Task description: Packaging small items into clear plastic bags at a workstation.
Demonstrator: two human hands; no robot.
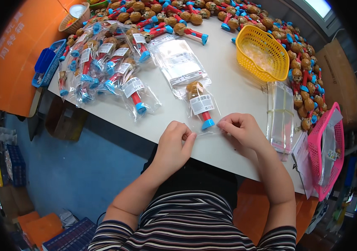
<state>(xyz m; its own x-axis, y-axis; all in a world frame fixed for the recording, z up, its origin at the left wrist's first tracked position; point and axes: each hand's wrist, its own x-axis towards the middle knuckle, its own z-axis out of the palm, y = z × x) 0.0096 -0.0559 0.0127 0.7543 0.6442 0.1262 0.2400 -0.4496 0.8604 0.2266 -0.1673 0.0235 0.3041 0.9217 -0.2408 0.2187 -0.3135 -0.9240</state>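
Note:
In front of me on the white table lies a clear plastic bag [194, 119] with one toy figure [206, 116] inside. The toy has a brown rounded head, a red stem and a blue foot; a white printed label [202, 104] covers its middle. My left hand [174, 144] is closed, thumb and forefinger pinched at the bag's lower left corner. At the lower right corner, my right hand [241, 129] pinches the bag's edge. Just beyond the bag is a stack of flat clear bags with white labels [180, 60].
Bagged toys [103, 62] are heaped at the left, beside a blue basket [48, 62]. Loose toys [161, 19] line the far and right edges. A yellow basket [266, 75], banded clear bags [279, 119] and a pink basket [312, 146] stand at the right.

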